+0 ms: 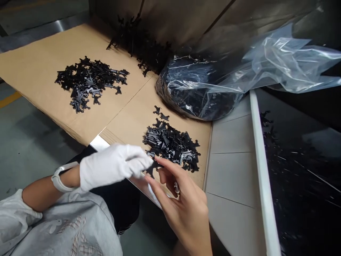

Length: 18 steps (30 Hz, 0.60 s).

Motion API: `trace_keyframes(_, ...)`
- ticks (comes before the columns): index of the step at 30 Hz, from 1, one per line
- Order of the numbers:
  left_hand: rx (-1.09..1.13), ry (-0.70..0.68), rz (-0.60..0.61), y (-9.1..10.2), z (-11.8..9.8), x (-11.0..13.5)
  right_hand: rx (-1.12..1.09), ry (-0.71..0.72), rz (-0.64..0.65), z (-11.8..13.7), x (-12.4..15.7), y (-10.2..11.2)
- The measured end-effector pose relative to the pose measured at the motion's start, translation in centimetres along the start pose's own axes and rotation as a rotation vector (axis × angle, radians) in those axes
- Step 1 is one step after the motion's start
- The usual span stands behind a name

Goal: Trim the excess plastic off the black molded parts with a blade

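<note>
My left hand (114, 166), in a white glove, is closed with its fingertips at a small black plastic part (150, 171) above the table's front edge. My bare right hand (183, 199) meets it from the other side, index fingertip and thumb tip at opposite ends of the same part. The right hand's other fingers are curled, and a small shiny piece (176, 187), perhaps a ring, shows among them. Just beyond both hands lies a pile of similar black parts (170, 144), with two loose ones (161, 113) behind it.
A second black pile (90, 80) lies left on the cardboard-covered table (39, 67). More parts (141, 42) sit in shadow at the back. A clear plastic bag (199, 89) of dark contents stands behind. At right, a pale upright panel (231, 170) borders dark, plastic-covered material (306, 185).
</note>
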<state>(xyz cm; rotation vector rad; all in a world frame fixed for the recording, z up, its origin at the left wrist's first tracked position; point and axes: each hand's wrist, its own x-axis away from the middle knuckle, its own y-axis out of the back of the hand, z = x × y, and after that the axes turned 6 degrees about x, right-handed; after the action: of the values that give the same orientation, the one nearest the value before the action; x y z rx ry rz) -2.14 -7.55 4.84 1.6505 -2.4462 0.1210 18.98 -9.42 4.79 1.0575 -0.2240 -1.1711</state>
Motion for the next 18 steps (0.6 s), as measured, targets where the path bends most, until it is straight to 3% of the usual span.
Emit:
trace_keyframes(1,-0.137,-0.012,-0.11,1.4,0.3,-0.2,0.031,-0.035,0.013,-0.5,0.0,-0.2)
trace_keyframes(4,-0.677,-0.07,-0.619,6.9,0.9,-1.2,0.151,-0.193,0.084,-2.3,0.0,-0.5)
trace_keyframes(5,-0.863,-0.057,-0.627,8.7,0.9,-1.5,0.195,-0.248,0.113,-2.8,0.0,-0.7)
trace_keyframes(7,-1.123,0.029,-0.543,11.7,0.4,-1.9,0.281,-0.34,0.17,-3.6,0.0,-0.9)
trace_keyframes(9,-1.249,0.077,-0.405,13.4,-0.5,-1.9,0.352,-0.398,0.203,-4.1,0.1,-1.1)
trace_keyframes(13,-1.277,0.029,-0.305,14.4,-1.7,-2.2,0.406,-0.41,0.202,-4.5,0.4,-1.1)
trace_keyframes(18,-1.284,0.088,-0.104,15.6,-1.8,-4.3,0.385,-0.385,0.251,-4.4,0.6,-0.4)
